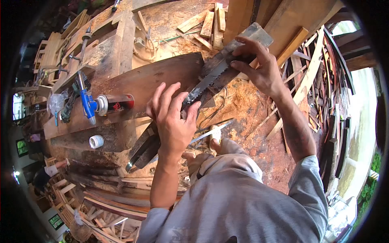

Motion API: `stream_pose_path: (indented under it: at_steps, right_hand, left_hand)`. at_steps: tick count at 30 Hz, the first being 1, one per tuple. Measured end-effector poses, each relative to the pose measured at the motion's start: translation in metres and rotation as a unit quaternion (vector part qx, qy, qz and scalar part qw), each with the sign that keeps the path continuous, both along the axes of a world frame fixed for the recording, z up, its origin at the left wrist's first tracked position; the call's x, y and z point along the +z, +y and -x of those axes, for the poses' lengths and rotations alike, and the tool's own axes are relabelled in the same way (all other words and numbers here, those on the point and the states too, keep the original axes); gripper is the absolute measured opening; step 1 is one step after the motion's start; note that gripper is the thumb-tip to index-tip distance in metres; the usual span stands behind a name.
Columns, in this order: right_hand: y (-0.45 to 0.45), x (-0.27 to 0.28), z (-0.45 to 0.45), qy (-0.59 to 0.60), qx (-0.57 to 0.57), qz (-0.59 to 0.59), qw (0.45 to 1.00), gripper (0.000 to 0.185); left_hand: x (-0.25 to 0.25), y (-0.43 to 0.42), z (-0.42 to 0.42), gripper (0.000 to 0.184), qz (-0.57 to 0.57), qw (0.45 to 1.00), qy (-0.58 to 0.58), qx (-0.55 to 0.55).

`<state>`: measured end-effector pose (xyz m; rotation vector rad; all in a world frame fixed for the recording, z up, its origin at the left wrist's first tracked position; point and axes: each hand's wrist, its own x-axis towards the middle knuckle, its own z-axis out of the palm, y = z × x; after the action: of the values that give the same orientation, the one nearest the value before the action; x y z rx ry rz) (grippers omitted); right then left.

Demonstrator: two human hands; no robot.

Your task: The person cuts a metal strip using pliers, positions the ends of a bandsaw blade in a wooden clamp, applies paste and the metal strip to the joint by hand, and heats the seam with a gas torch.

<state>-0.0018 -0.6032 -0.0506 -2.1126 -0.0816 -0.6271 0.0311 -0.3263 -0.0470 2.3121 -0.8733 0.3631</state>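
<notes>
A dark saw blade (pixel 210 82) with a jagged toothed edge lies slanting along a long, narrow dark bar or board (pixel 259 34). My left hand (pixel 173 121) is at the blade's near end, thumb and index finger closing on it while the other fingers stick out. Towards the far end, my right hand (pixel 259 67) pinches the blade between thumb and bent fingers. Left of my left hand, a blue torch head (pixel 87 103) is fitted on a gas canister (pixel 117 104) lying on its side. A small white round container (pixel 96 141) sits below it.
A wide wooden plank (pixel 162 75) forms the work surface. Cut wood pieces (pixel 206 24) lie on the sawdust-covered floor (pixel 251 117). Piled offcuts (pixel 324 81) stand at the right. Clamps (pixel 85 36) are at the upper left, and another person (pixel 44 176) is far left.
</notes>
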Motion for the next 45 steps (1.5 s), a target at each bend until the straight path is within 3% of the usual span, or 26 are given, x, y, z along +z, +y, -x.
stream_pose_path:
  at_steps: [11,13,20,25,37,39,41,45]
  right_hand:
    - [0.002,0.005,0.001,0.03,-0.01,-0.009,0.999,0.053]
    - [0.001,0.009,0.002,0.02,-0.014,0.067,0.997,0.052]
    - [0.013,0.014,0.004,0.0,-0.038,0.126,0.991,0.059]
    - [0.036,0.019,0.006,-0.005,-0.131,0.214,0.968,0.062]
    - [0.04,0.012,0.005,-0.012,-0.148,0.159,0.976,0.065]
    - [0.04,0.014,0.004,-0.014,-0.144,0.163,0.976,0.065]
    - [0.042,0.012,0.006,-0.016,-0.147,0.148,0.978,0.064]
    - [0.041,0.005,0.007,-0.05,-0.143,0.161,0.975,0.063]
  left_hand:
    - [-0.003,-0.005,-0.002,0.028,-0.011,1.0,-0.014,0.017]
    - [-0.002,-0.004,0.0,0.029,-0.014,1.0,-0.018,0.018]
    - [-0.005,-0.001,0.001,0.035,-0.003,1.0,-0.021,0.004]
    - [0.0,-0.001,0.002,0.032,0.013,0.999,-0.001,0.034]
    - [-0.003,0.005,-0.002,0.029,0.014,0.999,0.002,-0.033]
    - [0.004,0.01,-0.003,0.028,0.008,0.999,0.024,-0.038]
    - [0.016,0.02,-0.011,0.031,-0.008,0.99,0.123,-0.067]
    - [0.026,0.022,-0.041,0.014,-0.112,0.976,0.167,-0.08]
